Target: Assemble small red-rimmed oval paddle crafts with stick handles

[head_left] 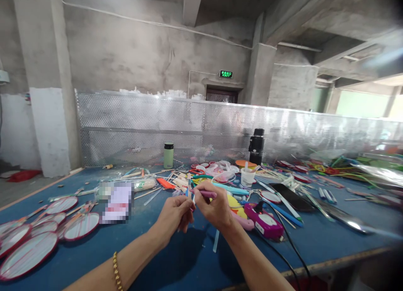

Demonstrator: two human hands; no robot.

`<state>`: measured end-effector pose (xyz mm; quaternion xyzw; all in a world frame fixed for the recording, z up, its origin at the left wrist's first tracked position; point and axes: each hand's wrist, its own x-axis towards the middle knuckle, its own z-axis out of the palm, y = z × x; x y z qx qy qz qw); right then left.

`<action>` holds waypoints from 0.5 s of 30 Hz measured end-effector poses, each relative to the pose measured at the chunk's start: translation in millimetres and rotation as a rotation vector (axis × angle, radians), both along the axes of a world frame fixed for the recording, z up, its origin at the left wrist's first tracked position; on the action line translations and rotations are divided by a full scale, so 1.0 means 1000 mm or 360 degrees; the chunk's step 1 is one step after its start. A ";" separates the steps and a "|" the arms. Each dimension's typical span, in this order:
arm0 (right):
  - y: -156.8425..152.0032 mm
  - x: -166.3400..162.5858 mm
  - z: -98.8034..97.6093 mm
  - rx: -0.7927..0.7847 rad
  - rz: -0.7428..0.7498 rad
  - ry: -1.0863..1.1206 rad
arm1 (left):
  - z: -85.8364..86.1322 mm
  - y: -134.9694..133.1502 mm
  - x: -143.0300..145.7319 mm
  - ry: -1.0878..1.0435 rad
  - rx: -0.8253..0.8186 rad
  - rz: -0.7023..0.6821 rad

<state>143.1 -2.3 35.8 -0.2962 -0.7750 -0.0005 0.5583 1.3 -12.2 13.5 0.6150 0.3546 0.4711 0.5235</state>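
Several red-rimmed round paddles (30, 257) lie at eight o'clock, seemingly assembled. The left hand (179, 212) pinches a slim stick (189, 185) at its one o'clock, apparently unfinished; the right hand (217, 203) grips a purple pen-like tool (207, 193).

Blue worktable (85, 253), v. cluttered. L side: several round wht paddles (82, 226) w/ red rims, some overlapping, next to a pixelated packet (117, 203). Toward back: grn tumbler (168, 157) w/ blk lid & tall blk flask (257, 150), both upright. Ctr-R: wht cup (247, 179), flat blk slab (292, 197), purple device (263, 221). Near front: clear stick (215, 241).
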 end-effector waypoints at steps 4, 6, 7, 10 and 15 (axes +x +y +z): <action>0.002 0.001 -0.001 0.0015 -0.0041 0.0037 | 0.001 -0.001 0.000 -0.0007 -0.0015 0.0016; 0.002 0.002 -0.001 0.0024 -0.0024 0.0032 | 0.001 -0.001 -0.001 -0.0006 -0.0024 0.0011; 0.002 0.002 -0.001 0.0027 -0.0016 0.0024 | 0.000 -0.001 -0.001 -0.0007 -0.0022 0.0001; 0.002 0.001 -0.001 0.0030 -0.0021 0.0004 | -0.001 0.001 -0.001 -0.0011 -0.0012 -0.0016; 0.001 0.001 0.002 0.0029 -0.0051 0.0053 | -0.002 0.001 -0.001 -0.0014 -0.0037 -0.0008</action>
